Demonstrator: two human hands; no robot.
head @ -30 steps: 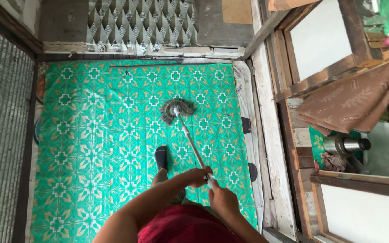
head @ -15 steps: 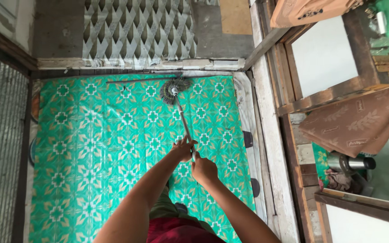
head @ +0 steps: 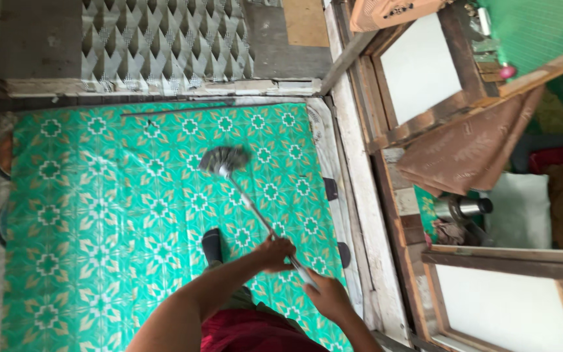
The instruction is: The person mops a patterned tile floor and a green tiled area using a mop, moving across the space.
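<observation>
Both hands, left hand point(head: 275, 252) and right hand point(head: 327, 296), grip the mop handle point(head: 255, 208), its head point(head: 223, 160) drawn back from the threshold across the green floor mat point(head: 99, 215)

Left hand point(head: 274, 252) and right hand point(head: 326, 298) both closed around metal mop handle point(head: 255, 212), right lower on shaft. Handle slants toward 11 o'clock to grey mop head point(head: 223, 160), blurred, on green patterned floor mat point(head: 99, 215). Dark-socked foot point(head: 212, 246) at 9 o'clock of left hand. Steel flask point(head: 462, 208) at 3 o'clock, well apart.
</observation>
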